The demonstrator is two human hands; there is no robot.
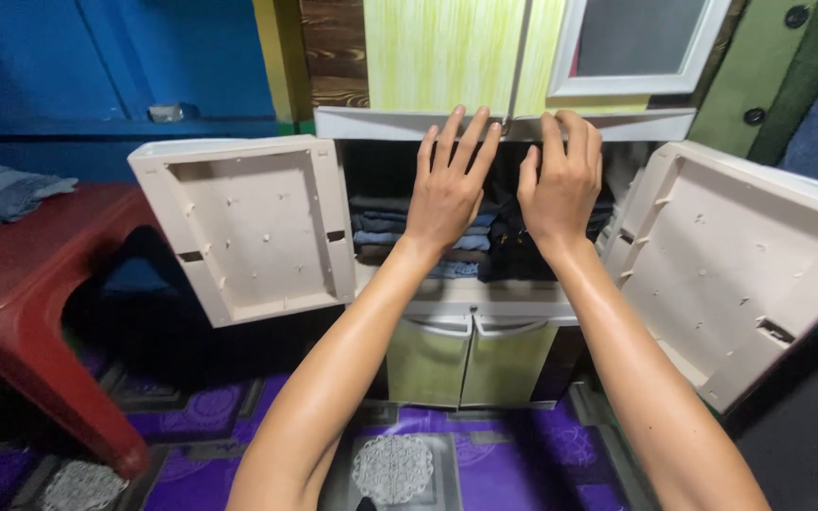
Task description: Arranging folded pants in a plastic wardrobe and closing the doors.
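A plastic cabinet (471, 298) stands in front of me with both of its grey doors swung wide: the left door (248, 227) and the right door (740, 265). Inside the lit compartment lies a stack of folded clothes (385, 227), blue and dark. My left hand (447, 185) reaches into the opening with fingers spread, over the stack. My right hand (560, 185) is beside it, fingers curled at the top edge of the compartment. Whether either hand grips cloth is hidden.
Below the open shelf are two shut green doors (471, 364). A red plastic table (21, 303) with a folded blue cloth (2, 189) stands at the left. A purple patterned mat (428, 459) covers the floor. A blue wall rises behind.
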